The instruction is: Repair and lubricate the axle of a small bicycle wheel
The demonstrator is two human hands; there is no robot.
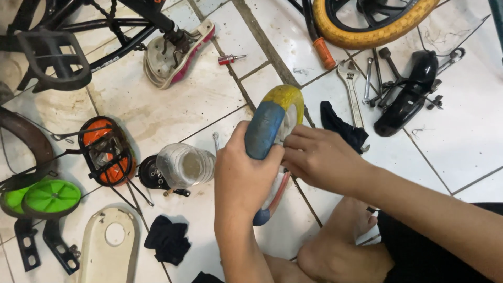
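Observation:
My left hand is wrapped around a small wheel with a blue and yellow tyre, held upright on edge over the tiled floor. My right hand presses its fingers against the wheel's side, near the hub. The hub and the lower part of the wheel are mostly hidden by both hands; a blue bit of tyre shows below my left hand. My bare foot rests on the floor just beneath the hands.
A clear plastic jar lies left of the wheel. Spanners and a black mudguard lie to the right, a black cloth between. Green training wheels, a white chain cover, an orange basket, a bicycle frame sit left.

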